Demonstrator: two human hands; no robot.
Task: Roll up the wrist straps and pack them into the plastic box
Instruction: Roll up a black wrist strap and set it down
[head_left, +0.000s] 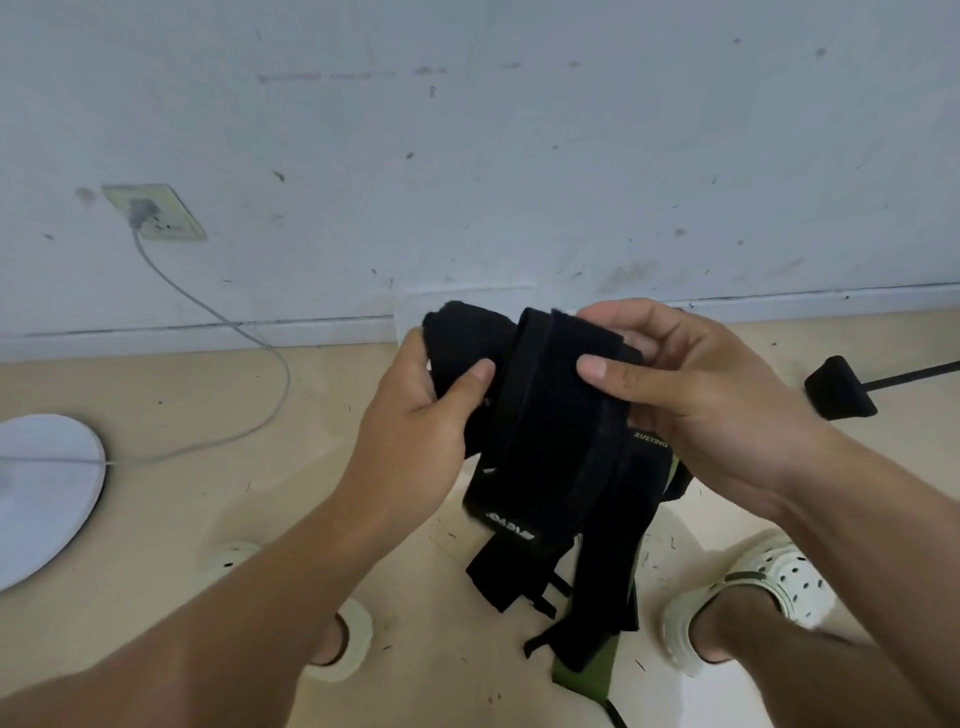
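Rolling is the step in hand: black wrist straps (545, 415) sit bunched between both hands, held up in the air over the floor (234, 509), roughly centre of view. The wound part forms a stubby roll whose axis runs from about 10 o'clock to 4 o'clock, one blunt end poking up past the left hand toward the wall (467, 130). From under the roll, loose tails hang toward 6 o'clock, so the unrolled length runs near vertical, ends dangling between the person's feet; a green-edged piece (584, 680) lies among them, and I cannot tell whether it is part of the same strap.

Left hand (415, 410) wraps the 9 o'clock side of the roll, thumb pressed on top, its grip clenched on the fabric. Right hand (691, 395) holds the 3 o'clock side, thumb flat across the outer band and fingers curled behind, likewise grasping the straps.

Judging from the hanging tails, much winding remains. The next move likely calls for turning the roll while keeping tension so the layers don't loosen, feeding the tails in straight.

No plastic box shows anywhere in view. Outward, a white sandal (753, 597) sits at 5 o'clock, a grey cable (208, 306) runs from a wall socket (156, 213) at 10 o'clock to a white round base (41, 493) at 9 o'clock
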